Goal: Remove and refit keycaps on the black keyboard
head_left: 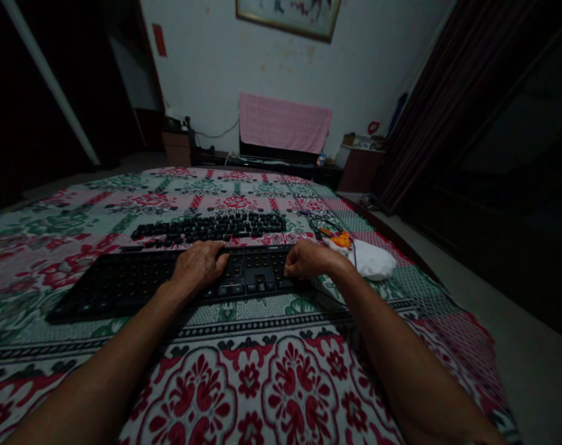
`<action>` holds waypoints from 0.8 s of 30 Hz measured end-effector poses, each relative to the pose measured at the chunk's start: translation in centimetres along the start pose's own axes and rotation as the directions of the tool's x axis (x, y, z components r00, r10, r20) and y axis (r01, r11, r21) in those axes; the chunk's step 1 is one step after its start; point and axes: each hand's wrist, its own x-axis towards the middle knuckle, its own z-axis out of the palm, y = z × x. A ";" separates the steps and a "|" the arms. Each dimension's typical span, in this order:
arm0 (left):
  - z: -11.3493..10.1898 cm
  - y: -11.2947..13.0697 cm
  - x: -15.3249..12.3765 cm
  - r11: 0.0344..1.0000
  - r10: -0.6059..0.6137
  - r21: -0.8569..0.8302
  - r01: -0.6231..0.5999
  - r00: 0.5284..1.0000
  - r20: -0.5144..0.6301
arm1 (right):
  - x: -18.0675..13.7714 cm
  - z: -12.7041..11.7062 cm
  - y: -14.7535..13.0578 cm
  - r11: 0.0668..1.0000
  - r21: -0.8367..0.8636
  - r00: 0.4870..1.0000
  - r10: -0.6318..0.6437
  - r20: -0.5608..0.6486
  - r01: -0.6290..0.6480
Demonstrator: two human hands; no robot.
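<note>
A black keyboard point(123, 284) lies on a patterned bedspread point(271, 377). My left hand point(198, 266) rests palm down on its middle keys, fingers curled loosely over them. At the keyboard's right end my right hand point(308, 259) has its fingers bent down and closed on the edge of the keys. Just behind the keyboard lies a row of loose black keycaps point(211, 226). I cannot make out anything small held in either hand.
A white cloth bundle point(373, 259) with an orange item point(340, 238) and a black cable point(320, 224) lies right of the keyboard. The bed's right edge drops to a grey floor point(494, 309). A pink towel point(284, 123) covers a screen at the far wall.
</note>
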 end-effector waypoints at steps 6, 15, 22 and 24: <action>0.0 0.0 -0.1 1.000 -0.003 -0.015 0.003 1.000 -0.005 | 0.0 0.3 -0.1 0.999 0.019 0.997 0.040 -0.071 -0.039; 0.3 -0.2 0.0 1.000 0.005 -0.021 -0.006 1.000 -0.022 | 0.1 0.4 0.6 0.992 -0.112 0.991 -0.074 -0.109 0.062; 0.3 -0.2 -0.1 0.999 0.004 -0.044 -0.006 0.999 -0.037 | 3.8 -0.9 -0.7 0.974 -0.199 0.891 -0.183 -0.415 0.107; 0.3 -0.1 -0.2 0.998 0.005 -0.055 -0.007 0.999 -0.036 | 6.1 -0.6 -1.0 0.973 -0.213 0.834 -0.187 -0.519 0.086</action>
